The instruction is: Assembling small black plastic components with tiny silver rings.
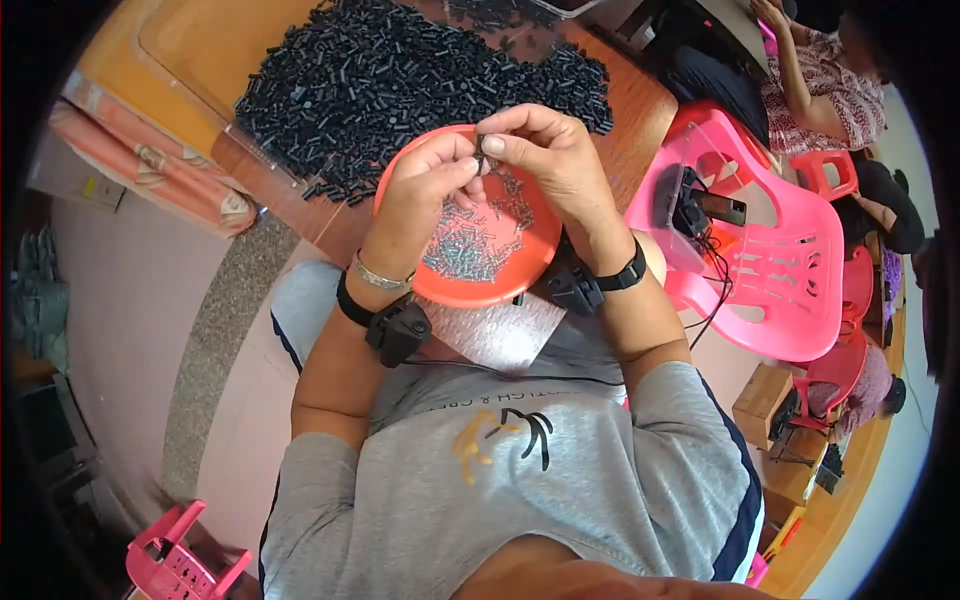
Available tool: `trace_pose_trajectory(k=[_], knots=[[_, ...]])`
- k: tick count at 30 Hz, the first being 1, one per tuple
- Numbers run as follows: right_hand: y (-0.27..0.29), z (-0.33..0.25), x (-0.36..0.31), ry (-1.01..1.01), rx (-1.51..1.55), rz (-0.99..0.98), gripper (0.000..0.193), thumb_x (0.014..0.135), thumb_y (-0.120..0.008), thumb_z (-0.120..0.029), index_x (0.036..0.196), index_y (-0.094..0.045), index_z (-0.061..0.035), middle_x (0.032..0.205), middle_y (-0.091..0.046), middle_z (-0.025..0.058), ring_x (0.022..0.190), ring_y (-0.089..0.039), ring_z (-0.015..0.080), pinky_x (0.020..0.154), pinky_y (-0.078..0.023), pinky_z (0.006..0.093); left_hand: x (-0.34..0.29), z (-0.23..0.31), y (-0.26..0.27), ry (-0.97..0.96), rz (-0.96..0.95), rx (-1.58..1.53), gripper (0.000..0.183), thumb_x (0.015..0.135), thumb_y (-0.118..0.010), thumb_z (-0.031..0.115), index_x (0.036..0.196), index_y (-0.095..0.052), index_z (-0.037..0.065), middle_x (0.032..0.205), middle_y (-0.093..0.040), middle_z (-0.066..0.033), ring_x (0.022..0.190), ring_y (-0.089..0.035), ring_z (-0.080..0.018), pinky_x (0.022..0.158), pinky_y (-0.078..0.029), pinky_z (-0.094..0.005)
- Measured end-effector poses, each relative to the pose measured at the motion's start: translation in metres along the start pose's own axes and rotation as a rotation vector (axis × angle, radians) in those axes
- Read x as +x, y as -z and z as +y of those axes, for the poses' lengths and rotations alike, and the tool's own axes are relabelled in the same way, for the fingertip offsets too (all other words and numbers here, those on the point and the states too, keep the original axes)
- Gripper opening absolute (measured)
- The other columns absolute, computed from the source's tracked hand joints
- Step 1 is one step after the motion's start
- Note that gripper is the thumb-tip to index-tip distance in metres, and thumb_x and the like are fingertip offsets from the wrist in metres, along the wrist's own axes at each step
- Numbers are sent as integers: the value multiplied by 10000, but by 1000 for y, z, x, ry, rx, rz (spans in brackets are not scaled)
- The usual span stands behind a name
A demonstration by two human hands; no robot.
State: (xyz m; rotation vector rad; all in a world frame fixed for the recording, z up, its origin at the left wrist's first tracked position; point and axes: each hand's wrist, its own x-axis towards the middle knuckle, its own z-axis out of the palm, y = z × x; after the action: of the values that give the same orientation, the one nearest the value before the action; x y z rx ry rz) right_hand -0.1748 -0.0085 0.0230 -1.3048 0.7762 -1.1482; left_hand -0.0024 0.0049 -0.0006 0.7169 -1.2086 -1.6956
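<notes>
Left hand (425,190) and right hand (555,160) are meeting over a shallow round orange-red plastic basin (541,236), both pinching at thumb and fingertips. Between them they're gripping a small dark piece (479,157); fingers are covering most of it, so can't tell its exact shape or whether a metal part is sitting in it. Small slim silver metal pins (465,257), maybe screws, are lying loose in the basin, below the hands. Big heap of short black cylindrical pieces (400,90) is covering part of the brown wooden desk (645,125), just beyond the hands and spreading out past the left one.

My read: step in hand is aligning or fitting one part at the fingertips, likely silver to black. Next move is calling for one steady pinch, the other pressing straight; tilting would be risking a slip.
</notes>
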Motion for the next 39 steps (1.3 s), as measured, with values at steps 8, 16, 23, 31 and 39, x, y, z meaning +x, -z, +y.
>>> trace_pose_trajectory(k=[8,16,23,31,39], knots=[[2,-3,-3,58,-220,1,122,832,-644,-33,940,-651,24,828,-669,54,746,-620,91,690,-513,224,0,-2,-6,-41,84,183,117,877,-488,128,868,-555,32,734,-543,-7,672,-509,-72,616,-410,-212],[5,-7,-2,98,-257,-63,145,847,-631,-47,976,-672,3,826,-667,32,755,-617,90,697,-505,223,0,-2,-8,-49,73,153,116,876,-485,124,866,-546,26,735,-536,-10,675,-506,-72,620,-414,-219],[7,-7,-2,22,-222,-44,164,864,-618,-66,1004,-674,0,821,-672,30,742,-608,81,686,-496,216,-2,0,-4,9,24,10,114,885,-486,121,920,-542,28,849,-555,-23,748,-539,-96,678,-440,-228],[5,-6,-3,11,-165,-54,157,862,-621,-59,995,-661,14,819,-671,46,740,-617,89,689,-502,222,-2,0,-4,54,6,-169,146,888,-480,137,905,-560,16,769,-566,-39,713,-566,-121,657,-454,-237],[10,-8,-2,58,-133,-109,130,856,-611,-35,965,-648,25,778,-666,58,706,-622,98,674,-510,230,2,-2,-5,47,-49,-109,157,888,-482,141,938,-561,15,803,-569,-31,737,-560,-112,674,-444,-232]])
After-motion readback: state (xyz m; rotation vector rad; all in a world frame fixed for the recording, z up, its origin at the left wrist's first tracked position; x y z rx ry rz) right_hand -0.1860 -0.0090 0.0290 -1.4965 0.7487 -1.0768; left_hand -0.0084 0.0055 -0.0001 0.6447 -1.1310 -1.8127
